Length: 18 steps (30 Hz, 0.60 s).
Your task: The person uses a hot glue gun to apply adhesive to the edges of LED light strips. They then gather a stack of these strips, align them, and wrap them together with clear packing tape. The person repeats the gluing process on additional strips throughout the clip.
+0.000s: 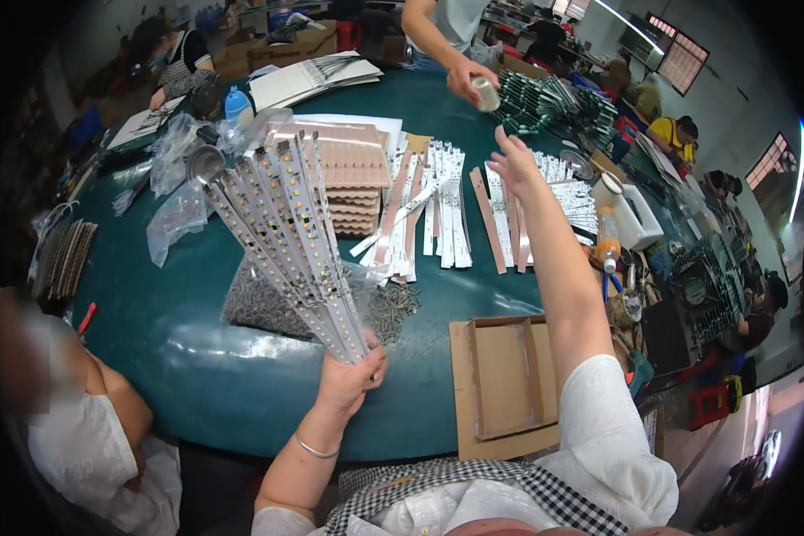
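The fingers [377, 363] of the left hand [350, 382] are closing around the lower ends of a bundle of light strips [286, 237] — narrow white boards dotted with small yellow squares — that is fanning upward above the green counter [196, 380]. The right hand [515, 168] is hovering at arm's length, its fingers standing loosely apart, near a co-worker's hand [465, 79] that is gripping a small pale cylinder [485, 94]; a gap is separating the two hands. Below the right hand, loose strips [451, 219] are lying in rows, some white and some pinkish-brown. Behind the bundle, a stack of pinkish-brown boards [355, 198] is sitting on the counter, and a clear bag of small metal parts [263, 299] is lying partly under the bundle in this view. A shallow cardboard box [466, 393] is resting by the near edge, beneath the right forearm.
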### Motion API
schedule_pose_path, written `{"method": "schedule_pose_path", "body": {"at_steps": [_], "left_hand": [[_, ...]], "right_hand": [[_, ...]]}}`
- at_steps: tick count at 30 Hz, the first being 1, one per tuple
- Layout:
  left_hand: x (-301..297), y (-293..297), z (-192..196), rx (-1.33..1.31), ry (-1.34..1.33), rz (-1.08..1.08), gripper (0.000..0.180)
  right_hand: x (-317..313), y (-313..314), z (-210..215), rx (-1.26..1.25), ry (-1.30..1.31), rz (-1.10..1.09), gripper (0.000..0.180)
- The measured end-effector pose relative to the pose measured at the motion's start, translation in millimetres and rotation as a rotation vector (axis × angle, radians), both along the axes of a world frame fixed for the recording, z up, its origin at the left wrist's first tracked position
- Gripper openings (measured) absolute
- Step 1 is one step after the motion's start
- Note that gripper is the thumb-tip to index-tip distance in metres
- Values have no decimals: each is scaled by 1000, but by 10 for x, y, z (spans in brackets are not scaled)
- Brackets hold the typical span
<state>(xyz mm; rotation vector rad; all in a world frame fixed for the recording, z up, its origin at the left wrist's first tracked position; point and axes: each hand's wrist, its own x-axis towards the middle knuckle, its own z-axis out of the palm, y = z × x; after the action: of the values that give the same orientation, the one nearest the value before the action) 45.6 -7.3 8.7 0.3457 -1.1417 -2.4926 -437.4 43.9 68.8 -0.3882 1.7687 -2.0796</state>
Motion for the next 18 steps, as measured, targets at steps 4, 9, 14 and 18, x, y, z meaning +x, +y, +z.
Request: {"method": "schedule_pose_path", "body": {"at_steps": [4,9,14,18], "left_hand": [[-43,-4,-17,15,5,-21,24],[-6,-7,-31,2,12,5,25],[-26,25,-13,-6,-16,-12,26],[0,30,-43,-21,-28,-6,24]], "right_hand": [[-177,-241,209,-36,10,-180,90],[56,-268,197,-71,-94,-160,55],[392,216,135,-236,-140,-74,52],[1533,765,658,-173,-243,181,74]]}}
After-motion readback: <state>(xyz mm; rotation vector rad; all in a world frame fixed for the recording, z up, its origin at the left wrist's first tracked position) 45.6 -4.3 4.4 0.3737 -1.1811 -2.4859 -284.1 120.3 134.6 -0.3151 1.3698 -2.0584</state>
